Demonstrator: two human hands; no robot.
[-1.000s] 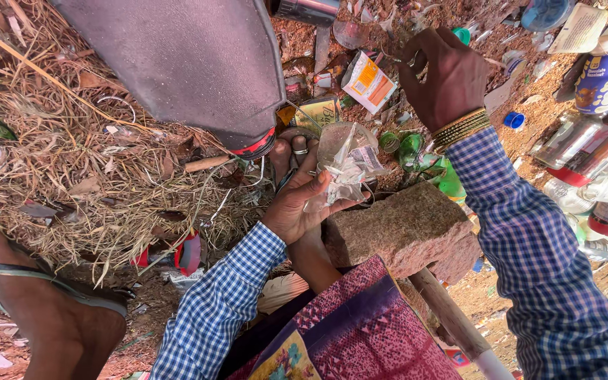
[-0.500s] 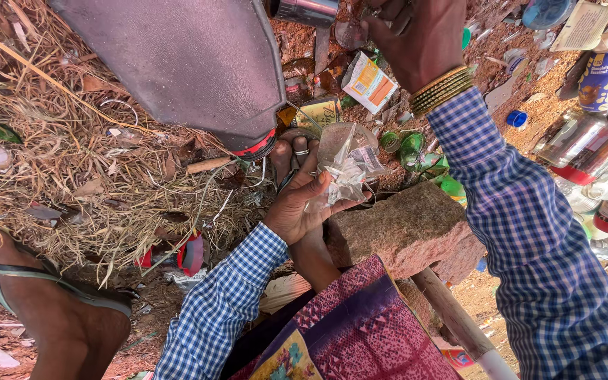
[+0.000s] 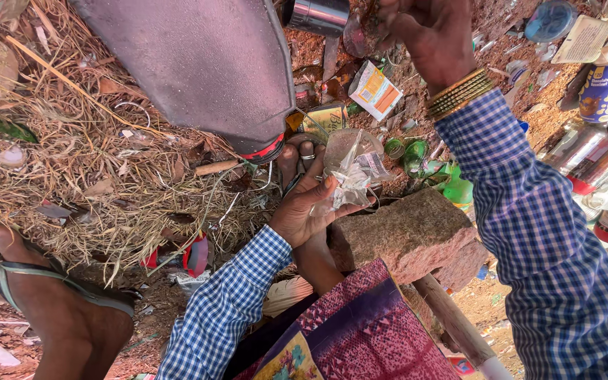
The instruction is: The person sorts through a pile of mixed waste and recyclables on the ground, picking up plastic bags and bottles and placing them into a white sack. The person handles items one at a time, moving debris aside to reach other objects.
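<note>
Head-camera view, looking down over littered ground. A large grey sack (image 3: 205,63) is lying across the upper left, its mouth ringed by a red band and facing the centre; its contents are not showing. A steel cylinder (image 3: 316,15) is sitting at the top edge, just beside the sack. A blue plastic bottle (image 3: 603,91) and several clear bottles with red labels (image 3: 589,151) are lying at the right edge; whether they are holding anything cannot be told. An orange-and-white carton (image 3: 374,90) and green glass fragments (image 3: 416,151) are resting on the soil between the two hands. A reddish stone block (image 3: 409,236) is occupying the centre, its near edge touching a patterned purple cloth (image 3: 360,331); a wooden handle (image 3: 452,320) is running out from under the block toward the lower right. Dry straw (image 3: 86,169) is covering the left ground, and a sandalled foot (image 3: 43,295) is resting at the lower left, so open soil is showing mainly in a narrow strip beside the carton. The left hand (image 3: 304,207) is half closed, its fingers pinching a crumpled clear plastic wrapper (image 3: 352,169) just above the block and beside the sack's mouth. The right hand (image 3: 427,32), gold bangles at its wrist, is raised near the top edge with fingers curled; what it is gripping cannot be told.
</note>
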